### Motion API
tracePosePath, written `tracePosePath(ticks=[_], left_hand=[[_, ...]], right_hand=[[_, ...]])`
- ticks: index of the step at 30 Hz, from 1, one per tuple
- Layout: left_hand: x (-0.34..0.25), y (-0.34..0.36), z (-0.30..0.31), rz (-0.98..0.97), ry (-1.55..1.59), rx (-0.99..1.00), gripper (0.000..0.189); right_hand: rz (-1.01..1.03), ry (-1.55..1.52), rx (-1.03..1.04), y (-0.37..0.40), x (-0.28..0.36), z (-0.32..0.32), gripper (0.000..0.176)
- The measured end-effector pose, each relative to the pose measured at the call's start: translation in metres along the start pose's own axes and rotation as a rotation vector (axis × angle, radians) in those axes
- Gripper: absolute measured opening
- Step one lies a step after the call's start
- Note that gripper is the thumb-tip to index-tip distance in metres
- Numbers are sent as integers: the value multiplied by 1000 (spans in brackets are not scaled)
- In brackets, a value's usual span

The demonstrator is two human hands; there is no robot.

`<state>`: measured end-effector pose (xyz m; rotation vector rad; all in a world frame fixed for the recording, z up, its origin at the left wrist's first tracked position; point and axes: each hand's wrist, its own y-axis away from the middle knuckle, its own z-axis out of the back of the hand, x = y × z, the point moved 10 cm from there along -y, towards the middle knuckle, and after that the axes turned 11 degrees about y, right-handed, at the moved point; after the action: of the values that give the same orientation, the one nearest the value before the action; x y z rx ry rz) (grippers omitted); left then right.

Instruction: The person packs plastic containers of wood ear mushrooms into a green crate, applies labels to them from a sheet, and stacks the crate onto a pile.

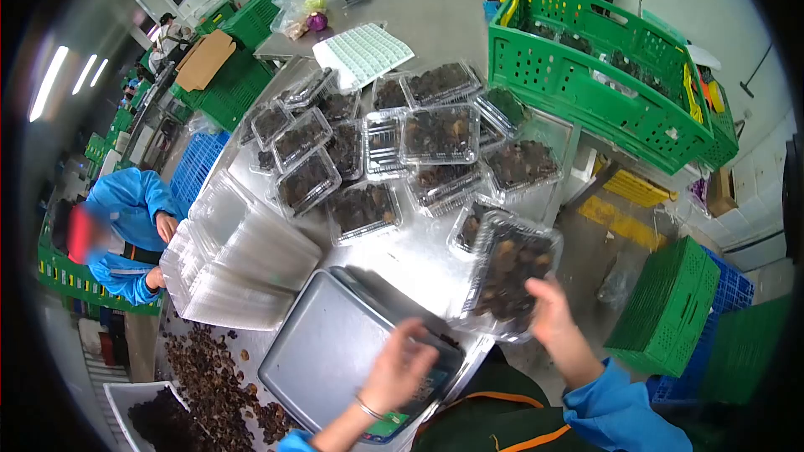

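Observation:
My right hand (554, 318) grips the edge of a clear plastic clamshell box (512, 272) filled with dark brown pieces that look like dried mushrooms. The box is held tilted above the table's right front edge. My left hand (400, 368) is empty, slightly blurred, with its fingers apart, over the near right part of a grey flat-topped weighing scale (327, 343). Several filled clamshell boxes (440, 134) lie heaped beyond on the metal table (410, 264). A tall stack of clear plastic boxes (243, 255) stands to the left of the scale.
Loose dark pieces (209, 368) lie at the lower left beside a white bin (126, 402). Across the table, a co-worker in blue sleeves (138, 201) touches the box stack. A green crate (595, 75) stands back right; a pale green tray (362, 54) lies behind the heap.

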<state>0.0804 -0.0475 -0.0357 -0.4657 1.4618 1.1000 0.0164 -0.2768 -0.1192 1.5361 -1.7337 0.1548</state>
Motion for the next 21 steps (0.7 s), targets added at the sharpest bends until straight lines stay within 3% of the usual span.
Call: tracePosePath(ticks=[1, 2, 3, 6, 8, 12, 15, 17, 19, 21], left_hand=[[0, 12, 0, 38, 0, 10, 37], [-3, 7, 13, 153, 288, -19, 34], [-20, -47, 8, 55, 468, -102, 25], [13, -58, 16, 271, 662, -156, 12], [29, -84, -7, 358, 746, -142, 10], [38, -117, -79, 420, 833, -29, 9], [30, -106, -117, 362, 819, 114, 22], [14, -91, -122, 331, 665, 274, 32], [17, -104, -91, 218, 417, 70, 39], [41, -142, -45, 144, 398, -140, 50]], right_hand=[[47, 97, -89, 12, 12, 18, 55], [-31, 78, -161, 22, 12, 34, 50], [54, 101, -114, -29, 49, 51, 45], [-123, -21, -282, 24, 12, 85, 34], [-185, -92, -337, 62, 16, 77, 33], [-159, 164, -420, 117, 71, 108, 32], [66, 396, -511, 155, 173, 89, 31], [232, 414, -467, 157, 238, 92, 34], [398, 352, -370, 152, 305, 52, 39], [507, 308, -282, 123, 365, 45, 43]])
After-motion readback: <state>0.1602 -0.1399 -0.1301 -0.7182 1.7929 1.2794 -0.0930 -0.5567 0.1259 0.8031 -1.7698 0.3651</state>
